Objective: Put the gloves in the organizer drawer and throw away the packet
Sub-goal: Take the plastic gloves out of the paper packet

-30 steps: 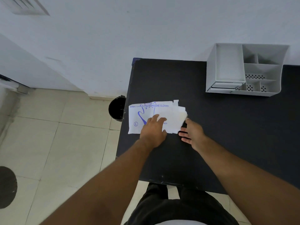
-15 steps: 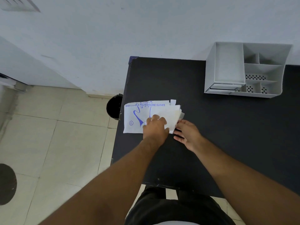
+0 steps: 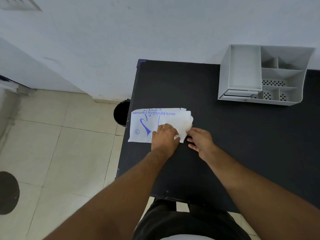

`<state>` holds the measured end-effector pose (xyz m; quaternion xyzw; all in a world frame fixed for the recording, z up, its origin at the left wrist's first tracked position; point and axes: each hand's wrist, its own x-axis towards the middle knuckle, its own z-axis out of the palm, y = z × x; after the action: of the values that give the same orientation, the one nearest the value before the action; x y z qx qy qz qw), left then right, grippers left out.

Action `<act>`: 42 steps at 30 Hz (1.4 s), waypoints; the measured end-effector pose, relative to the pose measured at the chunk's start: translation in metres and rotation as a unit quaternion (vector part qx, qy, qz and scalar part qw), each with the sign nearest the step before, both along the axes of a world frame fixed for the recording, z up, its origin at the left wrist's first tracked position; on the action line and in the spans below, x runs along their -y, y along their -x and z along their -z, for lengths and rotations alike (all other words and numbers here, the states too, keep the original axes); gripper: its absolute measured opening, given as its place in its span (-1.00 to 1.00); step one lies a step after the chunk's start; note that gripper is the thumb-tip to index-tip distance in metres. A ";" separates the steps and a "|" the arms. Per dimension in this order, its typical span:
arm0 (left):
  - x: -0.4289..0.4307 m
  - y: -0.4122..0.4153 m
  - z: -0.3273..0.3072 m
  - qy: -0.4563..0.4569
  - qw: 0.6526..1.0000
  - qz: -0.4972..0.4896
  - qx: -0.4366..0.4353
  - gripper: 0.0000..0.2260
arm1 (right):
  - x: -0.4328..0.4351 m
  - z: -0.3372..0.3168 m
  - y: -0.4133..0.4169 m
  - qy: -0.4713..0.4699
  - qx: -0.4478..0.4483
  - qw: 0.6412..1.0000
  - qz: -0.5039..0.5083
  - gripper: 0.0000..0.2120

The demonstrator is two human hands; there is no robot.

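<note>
A white packet (image 3: pixel 147 125) printed with blue "disposable polyethylene gloves" lies flat at the left edge of the black table (image 3: pixel 225 144). A wad of translucent white gloves (image 3: pixel 183 122) sticks out of its right end. My left hand (image 3: pixel 164 137) presses down on the packet with its fingers curled at the opening. My right hand (image 3: pixel 199 141) pinches the lower right edge of the gloves. The grey organizer (image 3: pixel 266 75) stands at the back right of the table, its drawer (image 3: pixel 239 93) shut under the flat tray.
A black waste bin (image 3: pixel 121 113) stands on the tiled floor just left of the table, beside the packet. The white wall runs behind the table. A dark round shape (image 3: pixel 8 193) lies on the floor at far left.
My left hand curled tighter on the packet. The gloves have come a little further out to the right, bunched at the right hand's fingertips.
</note>
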<state>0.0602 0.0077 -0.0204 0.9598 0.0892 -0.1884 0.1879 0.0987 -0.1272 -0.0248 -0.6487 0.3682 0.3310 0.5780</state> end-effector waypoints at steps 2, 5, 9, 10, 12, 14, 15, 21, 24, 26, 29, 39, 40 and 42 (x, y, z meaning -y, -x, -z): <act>-0.002 0.001 -0.001 -0.018 1.000 0.024 -0.010 -0.78 | 0.000 0.000 -0.002 0.024 0.014 1.000 0.005 -0.95; -0.005 0.007 0.001 -0.039 0.997 0.069 -0.025 -0.79 | 0.003 -0.001 -0.005 0.048 0.034 0.998 0.004 -0.93; -0.005 0.014 0.003 -0.043 0.997 0.064 -0.014 -0.73 | -0.001 -0.005 -0.006 0.043 0.057 0.997 0.001 -0.92; -0.004 0.015 0.004 -0.037 0.998 0.056 -0.008 -0.69 | -0.002 -0.007 -0.006 0.035 0.058 0.998 0.001 -0.92; -0.001 0.017 0.004 -0.019 0.999 0.036 -0.001 -0.57 | -0.004 -0.009 -0.006 0.020 0.053 0.998 -0.008 -0.92; 0.001 0.019 0.003 -0.005 1.000 0.010 0.017 -0.48 | -0.005 -0.012 -0.007 0.003 0.041 0.999 -0.017 -0.90; 0.002 0.020 0.003 -0.003 0.999 -0.004 0.036 -0.48 | -0.006 -0.013 -0.008 -0.009 0.031 0.999 -0.021 -0.89; 0.006 0.027 -0.004 0.043 0.985 -0.158 0.053 -0.57 | -0.011 -0.020 -0.009 -0.043 -0.018 0.999 -0.008 -0.81; 0.004 0.030 -0.004 0.144 0.957 -0.242 -0.072 -0.51 | -0.012 -0.022 -0.007 -0.063 -0.024 0.998 0.021 -0.82; -0.001 0.031 -0.006 0.291 0.890 -0.314 -0.156 -0.46 | -0.011 -0.022 -0.005 -0.087 -0.027 0.995 0.046 -0.83; -0.009 0.034 -0.009 0.465 0.746 -0.401 -0.258 -0.46 | -0.009 -0.023 -0.003 -0.130 -0.037 0.987 0.086 -0.86; -0.002 0.016 -0.001 0.457 0.700 -0.538 -0.109 -0.83 | -0.011 -0.021 0.009 -0.139 -0.046 0.986 0.085 -0.86; -0.002 0.016 0.000 0.453 0.706 -0.533 -0.108 -0.82 | -0.012 -0.020 0.009 -0.136 -0.044 0.986 0.080 -0.86; -0.002 0.016 0.000 0.446 0.718 -0.523 -0.106 -0.82 | -0.012 -0.019 0.007 -0.131 -0.042 0.989 0.061 -0.89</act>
<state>0.0438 0.0098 -0.0203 0.5390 0.5025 -0.1787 0.6519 0.0912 -0.1151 -0.0053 -0.5293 0.3845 0.3674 0.6610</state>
